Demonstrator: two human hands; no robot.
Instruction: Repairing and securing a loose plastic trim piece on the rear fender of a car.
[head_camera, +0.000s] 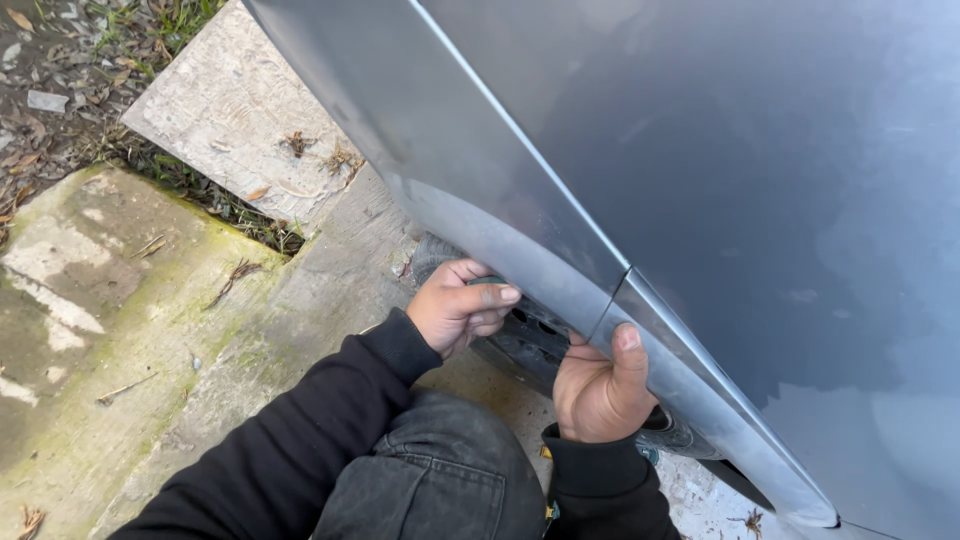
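Left of both hands, a mossy concrete slab (110, 330) runs across the ground, with a paler slab (235, 110) beyond it and dry grass and leaf litter (60, 90) at the far corner. Nearer the hands, a black sleeve (300, 440) and a knee in dark jeans (430, 480) come in from the lower edge.

Left hand (455, 305): fingers curled together, thumb laid along the top, closed round a small grey-green object (487, 281) of which only an edge shows; its kind cannot be told. The knuckles sit just under the lip of the wheel arch, against the tyre (430, 255).

Between the two hands, a dark wheel (530, 340) is partly visible beneath the bodywork, most of it hidden by the panel.

Right hand (600, 385): fingers tucked out of sight under the lower edge of the grey car body panel (700, 180), thumb pressed flat up the outside of the panel, just right of the vertical seam (610, 300). Whether the hidden fingers hold anything cannot be told.

Above and to the right of this hand, the panel fills the view, smooth and glossy, with a lower trim strip (740, 440) running down to the right.
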